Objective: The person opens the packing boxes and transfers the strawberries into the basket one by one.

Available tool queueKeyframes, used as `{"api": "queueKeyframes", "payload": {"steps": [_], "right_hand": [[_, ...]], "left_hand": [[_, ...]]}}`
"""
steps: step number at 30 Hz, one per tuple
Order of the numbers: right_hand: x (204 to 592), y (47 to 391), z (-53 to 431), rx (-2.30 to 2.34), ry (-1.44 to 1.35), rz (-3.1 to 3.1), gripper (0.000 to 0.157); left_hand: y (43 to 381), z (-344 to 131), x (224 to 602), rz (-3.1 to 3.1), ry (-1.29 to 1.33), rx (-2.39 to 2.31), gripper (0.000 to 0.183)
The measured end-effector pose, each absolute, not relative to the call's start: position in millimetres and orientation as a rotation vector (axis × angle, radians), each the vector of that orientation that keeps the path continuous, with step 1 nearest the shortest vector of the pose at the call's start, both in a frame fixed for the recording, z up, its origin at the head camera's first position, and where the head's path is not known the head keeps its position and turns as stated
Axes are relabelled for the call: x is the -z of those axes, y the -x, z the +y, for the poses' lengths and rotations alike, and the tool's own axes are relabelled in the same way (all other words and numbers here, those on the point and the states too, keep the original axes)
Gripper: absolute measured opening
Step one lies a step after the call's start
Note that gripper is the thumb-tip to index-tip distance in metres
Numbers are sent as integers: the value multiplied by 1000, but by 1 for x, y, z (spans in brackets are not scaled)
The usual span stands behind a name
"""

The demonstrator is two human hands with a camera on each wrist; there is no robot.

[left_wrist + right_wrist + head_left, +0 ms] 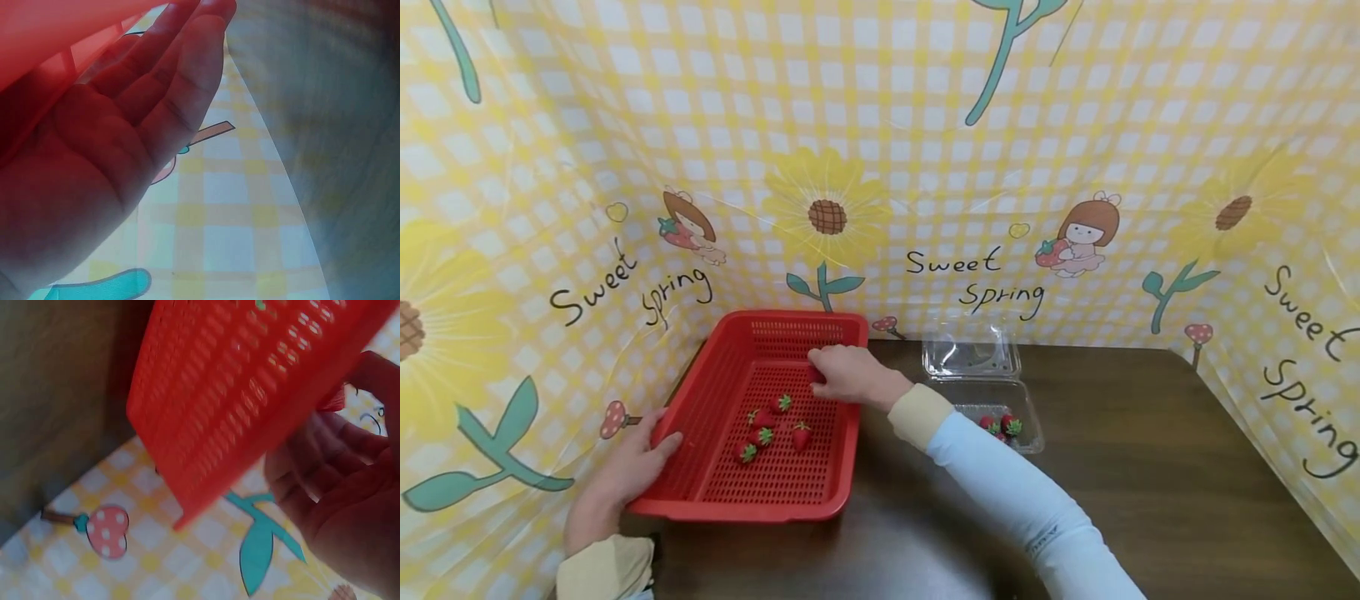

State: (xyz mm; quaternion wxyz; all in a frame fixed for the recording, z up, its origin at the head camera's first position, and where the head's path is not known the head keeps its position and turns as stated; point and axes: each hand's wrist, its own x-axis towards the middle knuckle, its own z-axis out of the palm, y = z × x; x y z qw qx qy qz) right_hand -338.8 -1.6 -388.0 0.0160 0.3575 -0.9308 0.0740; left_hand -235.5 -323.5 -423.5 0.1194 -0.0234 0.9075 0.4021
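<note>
A red plastic basket [848, 467] with slotted walls and floor sits at the left of the table. Several strawberries [801, 436] with green leaves lie in it. My left hand [634, 467] grips the basket's left rim, thumb inside and fingers outside; the left wrist view shows those fingers [187, 81] along the outer wall. Over the basket's far right part, my right hand [853, 373] pinches a strawberry [816, 377], mostly hidden by the fingers. In the right wrist view this hand [350, 487] is beside the basket's rim, with part of the red strawberry [334, 403] showing.
A clear plastic clamshell box [1033, 417] stands with its lid up, right of the basket. Strawberries [1012, 425] lie in it, partly behind my right sleeve. A checked cloth [880, 167] rises behind and beside the brown table [1120, 450].
</note>
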Motion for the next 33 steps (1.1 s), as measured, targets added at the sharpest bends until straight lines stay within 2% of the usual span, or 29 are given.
{"api": "queueKeyframes", "payload": {"steps": [5,11,16,19,27,33], "right_hand": [[403,335,-13,-92,-1032,-3010,15],[420,326,-23,139,-1042,-3027,6],[429,322,-27,321,-1006,-3039,17],[431,322,-29,366,-985,-3027,18],[428,328,-36,390,-980,-2991,18],[420,331,-33,137,-1011,-2933,22]], "left_hand": [[235,-319,424,2677,33,-1162,63],[235,-316,426,2653,50,-1183,62],[234,-316,427,2653,47,-1186,63],[234,-318,428,2652,30,-1183,63],[238,-325,425,2668,37,-1153,65],[238,-325,423,2655,53,-1151,67]]}}
